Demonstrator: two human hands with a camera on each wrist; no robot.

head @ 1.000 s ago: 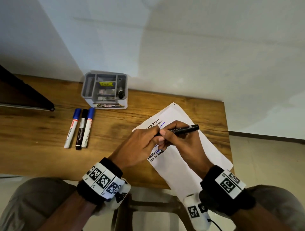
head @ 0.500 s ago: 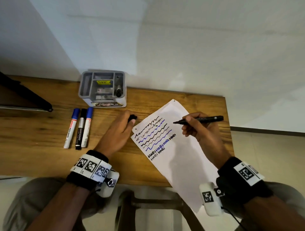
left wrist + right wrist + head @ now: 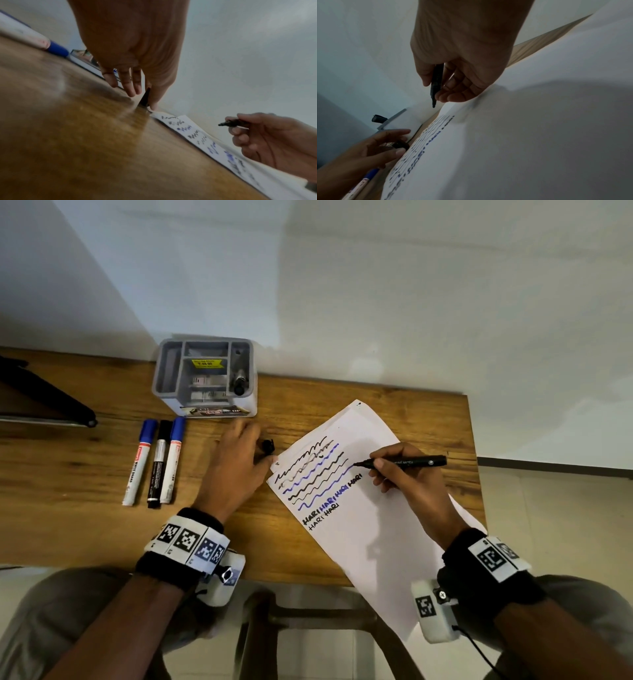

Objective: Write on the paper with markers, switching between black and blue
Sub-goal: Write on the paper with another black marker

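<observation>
A white paper point(image 3: 370, 542) lies slanted on the wooden table point(image 3: 85, 525), with wavy black and blue lines and the word HARI written several times. My right hand point(image 3: 376, 465) grips an uncapped black marker point(image 3: 407, 462). Its tip hovers just above the paper point(image 3: 197, 135) near the right end of the wavy lines. My left hand point(image 3: 239, 460) rests left of the paper with straight fingers point(image 3: 128, 86). The marker's black cap point(image 3: 267, 446) stands on the table against its thumb point(image 3: 154, 97). The thumb's tip meets the paper's corner.
Two blue markers point(image 3: 138, 463) point(image 3: 173, 460) and a black one point(image 3: 158, 463) lie side by side, capped, at the left. A grey desk organizer point(image 3: 205, 378) stands against the wall. A dark slanted object point(image 3: 44, 395) sits far left. The paper overhangs the table's near edge.
The hands were together pulling the cap off one second ago. They separated; the left hand carried the cap to the table and has now spread its fingers, and the right hand lowered the marker toward the paper.
</observation>
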